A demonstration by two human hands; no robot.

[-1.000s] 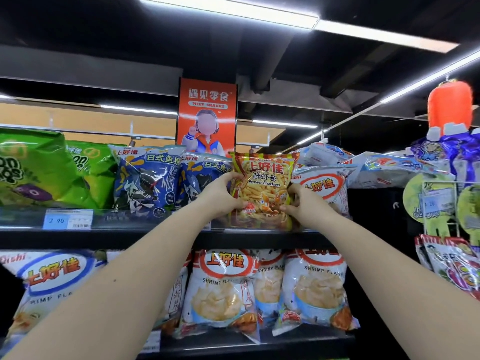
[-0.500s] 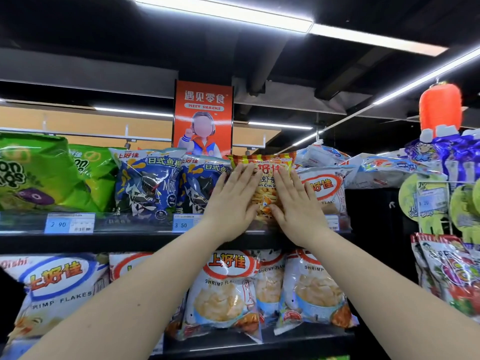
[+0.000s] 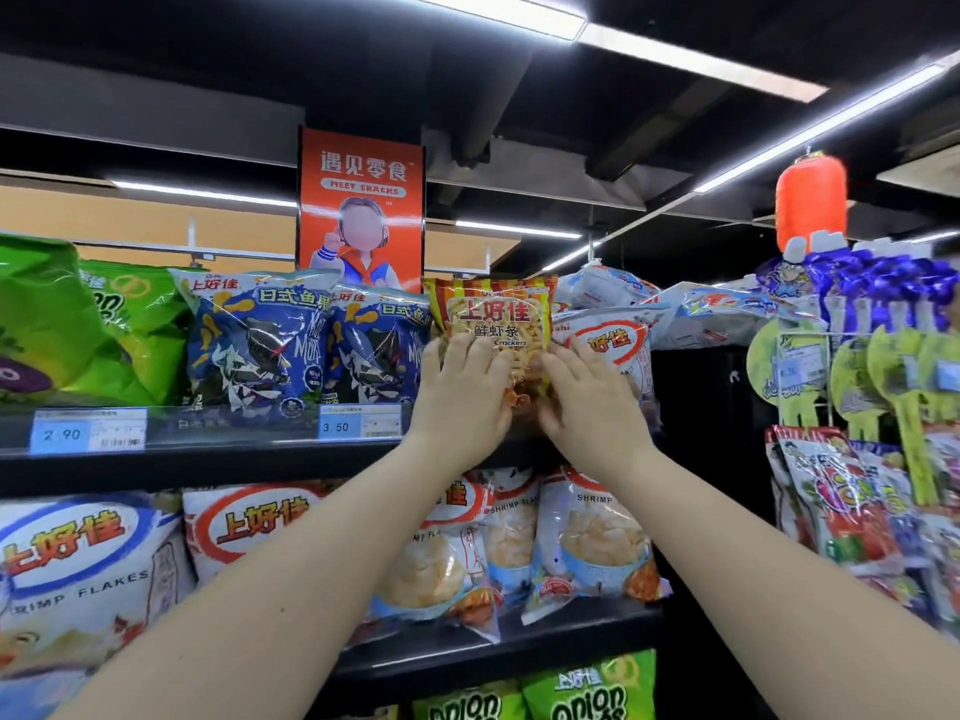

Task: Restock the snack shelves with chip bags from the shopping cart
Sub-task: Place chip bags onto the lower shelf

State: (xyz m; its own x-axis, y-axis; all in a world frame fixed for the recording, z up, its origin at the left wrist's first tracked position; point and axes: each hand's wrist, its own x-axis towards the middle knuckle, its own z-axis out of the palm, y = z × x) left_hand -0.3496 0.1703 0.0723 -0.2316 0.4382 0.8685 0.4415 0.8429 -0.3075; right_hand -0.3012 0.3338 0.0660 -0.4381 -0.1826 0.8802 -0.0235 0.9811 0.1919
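— Where is the prawn cracker bag (image 3: 493,324) standing?
— Upright on the top shelf (image 3: 208,459), crackers showing through it, beside the blue bags (image 3: 249,345). Left hand (image 3: 460,394) and right hand (image 3: 592,405) are pressing it, fingers flat.

Red cartoon poster (image 3: 361,210) at centre, orange lantern (image 3: 810,197) at right, lit ceiling strips (image 3: 701,62), blue price labels (image 3: 87,432)
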